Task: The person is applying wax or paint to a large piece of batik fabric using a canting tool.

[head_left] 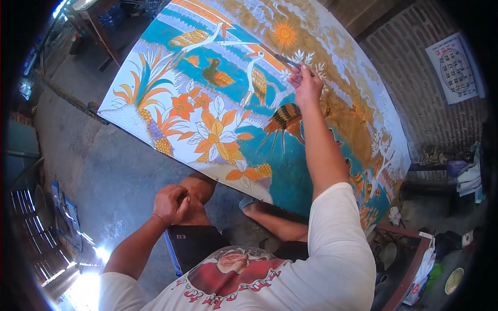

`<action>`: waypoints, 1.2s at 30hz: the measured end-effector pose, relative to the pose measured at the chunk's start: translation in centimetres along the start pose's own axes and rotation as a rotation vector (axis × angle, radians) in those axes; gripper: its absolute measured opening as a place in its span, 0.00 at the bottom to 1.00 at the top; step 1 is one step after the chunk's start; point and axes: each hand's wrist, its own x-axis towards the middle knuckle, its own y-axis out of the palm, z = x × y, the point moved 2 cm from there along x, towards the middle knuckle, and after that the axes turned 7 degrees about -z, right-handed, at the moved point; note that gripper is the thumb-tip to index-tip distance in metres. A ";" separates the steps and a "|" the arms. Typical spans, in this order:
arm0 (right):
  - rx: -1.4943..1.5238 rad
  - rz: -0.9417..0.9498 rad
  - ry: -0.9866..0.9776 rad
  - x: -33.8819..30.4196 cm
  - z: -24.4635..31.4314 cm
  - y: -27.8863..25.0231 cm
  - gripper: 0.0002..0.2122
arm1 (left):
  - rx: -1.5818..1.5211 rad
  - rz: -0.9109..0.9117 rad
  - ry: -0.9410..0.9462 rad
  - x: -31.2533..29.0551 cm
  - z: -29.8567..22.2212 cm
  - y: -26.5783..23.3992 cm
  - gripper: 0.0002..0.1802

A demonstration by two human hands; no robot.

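Note:
A large painted canvas (228,176) slopes in front of me, covered with birds, flowers and water in teal, orange and ochre. My right hand (306,85) pinches a dark, slim paintbrush (288,61) over its upper middle. The brush tip points left, close to the head of a white long-necked bird (256,72); whether it touches the surface I cannot tell. Below my right hand is a striped brown bird shape (285,118), partly covered by my forearm. My left hand (171,205) rests on my knee, fingers loosely curled, with nothing visible in it.
A wooden table (93,20) stands at the far left. On the right, a calendar (452,68) hangs on a ribbed wall. A reddish wooden frame (410,259) and a round pale container (454,281) are at the lower right. Bluish-grey floor (119,176) lies below the canvas.

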 end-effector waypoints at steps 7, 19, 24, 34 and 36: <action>-0.109 0.012 -0.012 2.6 -3.3 1.0 0.11 | -0.024 -0.007 0.021 0.9 0.0 0.1 0.13; -0.244 0.035 -0.088 4.0 -4.2 0.4 0.11 | -0.009 -0.006 0.013 1.0 0.0 0.3 0.14; -0.164 0.065 -0.093 4.2 -3.1 2.1 0.11 | 0.000 0.025 0.001 1.0 0.1 0.4 0.15; -0.197 0.224 -0.083 4.1 -4.1 6.1 0.12 | 0.016 -0.002 0.008 1.2 -0.2 0.2 0.14; -0.207 0.234 -0.078 4.1 -4.4 6.3 0.12 | 0.021 0.001 0.012 1.2 -0.2 0.1 0.14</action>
